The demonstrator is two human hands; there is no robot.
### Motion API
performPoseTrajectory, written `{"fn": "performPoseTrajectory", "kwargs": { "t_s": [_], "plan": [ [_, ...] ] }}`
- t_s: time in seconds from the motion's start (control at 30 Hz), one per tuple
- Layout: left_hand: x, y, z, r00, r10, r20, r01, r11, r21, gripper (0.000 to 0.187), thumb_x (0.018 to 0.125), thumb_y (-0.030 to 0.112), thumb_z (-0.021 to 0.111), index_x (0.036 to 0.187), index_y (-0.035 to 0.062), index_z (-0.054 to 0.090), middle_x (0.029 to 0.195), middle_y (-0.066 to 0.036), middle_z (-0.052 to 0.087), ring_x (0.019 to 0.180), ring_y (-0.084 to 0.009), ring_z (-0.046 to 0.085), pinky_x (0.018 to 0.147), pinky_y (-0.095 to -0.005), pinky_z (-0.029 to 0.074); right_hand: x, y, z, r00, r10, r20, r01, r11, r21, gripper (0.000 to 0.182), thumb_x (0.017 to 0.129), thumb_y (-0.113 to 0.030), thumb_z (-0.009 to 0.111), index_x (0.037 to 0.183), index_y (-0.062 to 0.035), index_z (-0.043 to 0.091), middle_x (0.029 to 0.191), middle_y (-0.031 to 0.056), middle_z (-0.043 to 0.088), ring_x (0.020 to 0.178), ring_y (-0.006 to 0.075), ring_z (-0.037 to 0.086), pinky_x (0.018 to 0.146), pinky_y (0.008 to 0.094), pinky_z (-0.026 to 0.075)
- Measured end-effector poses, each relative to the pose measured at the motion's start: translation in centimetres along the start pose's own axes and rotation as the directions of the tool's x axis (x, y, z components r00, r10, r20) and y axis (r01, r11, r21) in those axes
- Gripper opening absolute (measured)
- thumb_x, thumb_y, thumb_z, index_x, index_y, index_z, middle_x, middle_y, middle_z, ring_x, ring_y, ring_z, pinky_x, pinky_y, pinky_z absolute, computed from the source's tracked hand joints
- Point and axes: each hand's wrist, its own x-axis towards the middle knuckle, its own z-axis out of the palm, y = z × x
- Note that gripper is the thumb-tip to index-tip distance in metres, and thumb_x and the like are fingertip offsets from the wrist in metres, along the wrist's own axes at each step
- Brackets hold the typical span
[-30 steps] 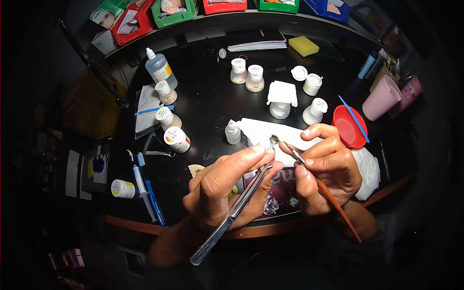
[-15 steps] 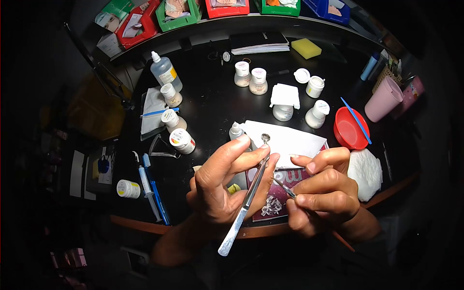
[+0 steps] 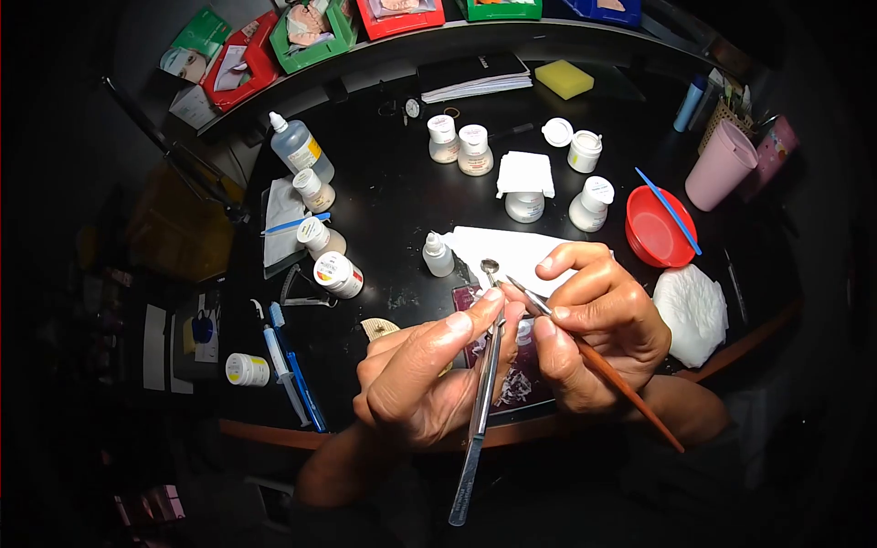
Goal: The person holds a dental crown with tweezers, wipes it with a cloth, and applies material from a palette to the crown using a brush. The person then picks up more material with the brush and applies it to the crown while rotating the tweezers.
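Metal tweezers slant up through my left hand, whose fingers are closed on them. At their upper tip sits a small round hollow piece, dark inside with a shiny rim. My right hand pinches a fine brush with a brown handle and metal ferrule. The brush's pointed tip is just right of the round piece, seemingly apart from it. Beneath the hands lie a white paper sheet and a dark red pad with crumpled scraps. A small dropper bottle stands beside the paper.
Several white-capped jars stand at left and back. A red bowl with a blue stick across it is at right, near a white wad and a pink cup. Coloured bins line the back shelf.
The brush tip has moved up close to the round piece, and my right hand has turned so the brown handle shows. The tweezers now stand more upright; the whole view has shifted slightly.
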Motion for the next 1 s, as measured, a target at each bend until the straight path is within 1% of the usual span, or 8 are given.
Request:
{"fn": "performPoseTrajectory", "kwargs": {
  "t_s": [0.03, 0.13, 0.33, 0.43, 0.53, 0.73, 0.87, 1.0],
  "plan": [
    [0.1, 0.2, -0.1, 1.0, -0.022, 0.011, 0.022, 1.0, -0.018, 0.043, 0.078, -0.01, 0.085, 0.111, -0.0122, 0.057, 0.097, -0.03, 0.074, 0.091, -0.0349, 0.078, 0.076, -0.0365, 0.067, 0.0, -0.1, 0.0, 1.0, -0.009, 0.009, 0.009, 1.0, -0.015, 0.02, 0.078, 0.012, 0.071, 0.092, 0.0002, 0.062, 0.077, 0.0096, 0.065, 0.086, 0.0277, 0.067, 0.085, 0.0418, 0.054],
    [-0.2, 0.3, 0.4, 0.997, -0.067, -0.035, 0.064, 0.995, -0.073, 0.04, 0.076, -0.011, 0.085, 0.109, -0.0135, 0.061, 0.098, -0.029, 0.074, 0.093, -0.0339, 0.078, 0.081, -0.0362, 0.065, 0.1, 0.0, 0.0, 1.0, -0.016, 0.009, 0.017, 0.999, -0.04, 0.019, 0.079, 0.011, 0.073, 0.09, 0.0002, 0.061, 0.077, 0.0104, 0.065, 0.088, 0.0293, 0.068, 0.084, 0.0413, 0.056],
    [-0.2, 0.2, 0.2, 0.998, -0.053, 0.016, 0.054, 0.997, -0.05, 0.04, 0.076, -0.01, 0.086, 0.11, -0.0123, 0.065, 0.1, -0.026, 0.075, 0.093, -0.0305, 0.078, 0.079, -0.0327, 0.065, -0.2, 0.3, 0.3, 1.0, -0.003, -0.021, 0.003, 1.0, -0.01, 0.018, 0.079, 0.011, 0.073, 0.086, 0.0006, 0.06, 0.076, 0.0106, 0.063, 0.087, 0.0288, 0.068, 0.081, 0.0402, 0.057],
    [-0.4, 0.2, 0.2, 0.998, -0.066, 0.004, 0.066, 0.996, -0.058, 0.04, 0.076, -0.01, 0.086, 0.11, -0.0119, 0.065, 0.101, -0.026, 0.075, 0.093, -0.0301, 0.078, 0.079, -0.0326, 0.065, -0.5, 0.1, 0.3, 0.999, 0.051, 0.018, -0.051, 0.999, 0.018, 0.019, 0.082, 0.013, 0.066, 0.093, -0.0001, 0.059, 0.081, 0.01, 0.06, 0.09, 0.0259, 0.061, 0.089, 0.0435, 0.052],
    [-0.6, 0.2, 0.3, 0.998, -0.061, 0.004, 0.061, 0.997, -0.044, 0.041, 0.075, -0.01, 0.087, 0.109, -0.0117, 0.064, 0.101, -0.027, 0.075, 0.095, -0.032, 0.078, 0.081, -0.0345, 0.065, -0.4, 0.2, 0.1, 0.999, 0.035, 0.035, -0.035, 0.999, -0.007, 0.019, 0.082, 0.013, 0.066, 0.092, 0.0, 0.058, 0.081, 0.0099, 0.06, 0.088, 0.025, 0.061, 0.087, 0.0427, 0.052],
    [-1.2, -0.3, 0.5, 1.0, 0.0, -0.005, -0.001, 0.998, -0.056, 0.05, 0.076, -0.009, 0.087, 0.115, -0.0117, 0.055, 0.101, -0.032, 0.072, 0.096, -0.0369, 0.077, 0.084, -0.0396, 0.065, -0.2, 0.0, 0.0, 0.998, 0.045, 0.048, -0.044, 0.999, -0.026, 0.018, 0.081, 0.013, 0.067, 0.091, 0.0005, 0.059, 0.08, 0.0094, 0.06, 0.086, 0.0244, 0.06, 0.085, 0.0413, 0.052],
    [-1.3, -0.6, 0.4, 1.0, 0.031, -0.001, -0.031, 0.998, -0.052, 0.052, 0.076, -0.009, 0.087, 0.117, -0.0119, 0.053, 0.101, -0.033, 0.072, 0.095, -0.0375, 0.077, 0.082, -0.0401, 0.065, -0.2, 0.1, -0.1, 0.998, 0.023, 0.061, -0.02, 0.999, -0.045, 0.018, 0.081, 0.013, 0.067, 0.091, 0.0008, 0.059, 0.081, 0.0096, 0.061, 0.087, 0.0248, 0.061, 0.084, 0.0406, 0.052],
    [-1.2, -0.5, 0.2, 1.0, 0.018, 0.01, -0.017, 0.998, -0.064, 0.053, 0.076, -0.009, 0.087, 0.117, -0.0119, 0.053, 0.101, -0.034, 0.072, 0.096, -0.0376, 0.077, 0.082, -0.0403, 0.065, -0.2, 0.0, -0.1, 0.998, 0.032, 0.059, -0.03, 0.999, -0.034, 0.018, 0.081, 0.013, 0.067, 0.091, 0.0009, 0.06, 0.082, 0.0098, 0.06, 0.088, 0.0253, 0.061, 0.084, 0.0403, 0.052]
  ]
}}
